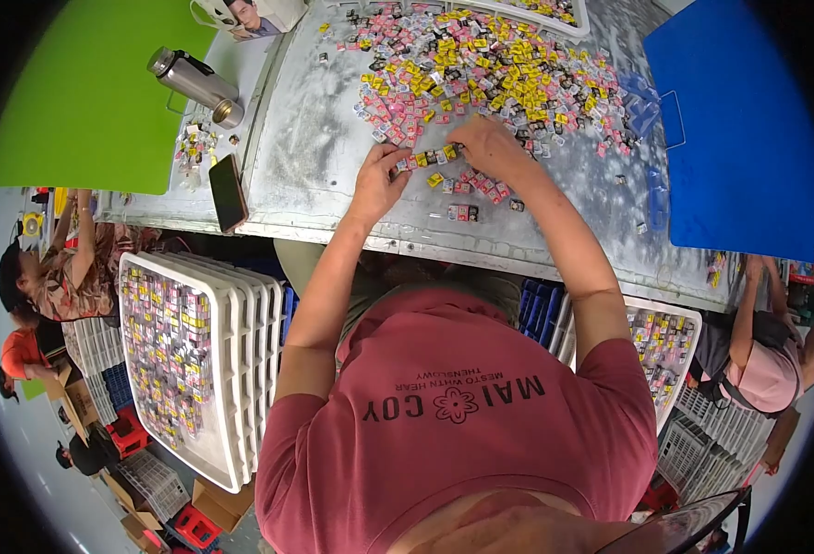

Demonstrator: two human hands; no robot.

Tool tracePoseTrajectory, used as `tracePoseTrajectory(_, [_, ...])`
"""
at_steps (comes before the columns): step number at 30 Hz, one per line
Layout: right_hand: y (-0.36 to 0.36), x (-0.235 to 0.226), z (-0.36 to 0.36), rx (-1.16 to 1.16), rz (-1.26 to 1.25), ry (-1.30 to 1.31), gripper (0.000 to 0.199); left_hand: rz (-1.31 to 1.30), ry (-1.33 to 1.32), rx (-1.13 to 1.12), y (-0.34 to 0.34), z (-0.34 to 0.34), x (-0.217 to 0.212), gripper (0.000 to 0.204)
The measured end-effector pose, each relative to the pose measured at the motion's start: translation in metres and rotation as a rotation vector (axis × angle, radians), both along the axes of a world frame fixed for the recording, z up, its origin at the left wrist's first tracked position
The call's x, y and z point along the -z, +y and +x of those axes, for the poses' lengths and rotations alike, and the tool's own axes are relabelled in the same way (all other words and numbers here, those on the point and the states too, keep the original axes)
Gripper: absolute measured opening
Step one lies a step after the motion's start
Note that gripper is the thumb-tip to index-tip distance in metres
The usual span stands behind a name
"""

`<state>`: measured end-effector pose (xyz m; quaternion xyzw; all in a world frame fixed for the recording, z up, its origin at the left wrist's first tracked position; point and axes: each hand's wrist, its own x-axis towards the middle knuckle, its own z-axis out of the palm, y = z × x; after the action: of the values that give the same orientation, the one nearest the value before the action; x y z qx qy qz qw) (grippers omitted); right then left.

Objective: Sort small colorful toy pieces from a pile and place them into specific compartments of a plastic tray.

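A big heap of small pink, yellow and black pieces (481, 69) is spread over the grey worn table (324, 120). My left hand (379, 182) pinches one end of a short row of these pieces (430, 158) lined up on the table. My right hand (488, 146) rests palm down at the row's other end, at the edge of the heap. A few loose pieces (481, 185) lie just in front of my hands, and a small pair (462, 213) sits nearer the table's front edge.
A dark phone (228, 192) and a metal flask (194, 83) lie at the table's left. A green sheet (84, 92) lies far left, a blue one (739, 129) right. White trays (185, 360) filled with pieces stand by my left side, another (665, 346) by my right. Other people sit nearby.
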<state>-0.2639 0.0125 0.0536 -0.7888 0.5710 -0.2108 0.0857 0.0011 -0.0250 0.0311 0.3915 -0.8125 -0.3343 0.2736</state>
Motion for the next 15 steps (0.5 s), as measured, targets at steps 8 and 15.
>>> tracePoseTrajectory(8, [0.001,0.001,0.003,-0.093,0.067,-0.063,0.038,0.027,-0.013,-0.001,0.002,-0.002,-0.004,0.040])
tracePoseTrajectory(15, [0.009,0.002,0.018,-0.081,0.046,-0.046,0.041,-0.106,0.000,-0.003,0.002,-0.007,0.000,0.038])
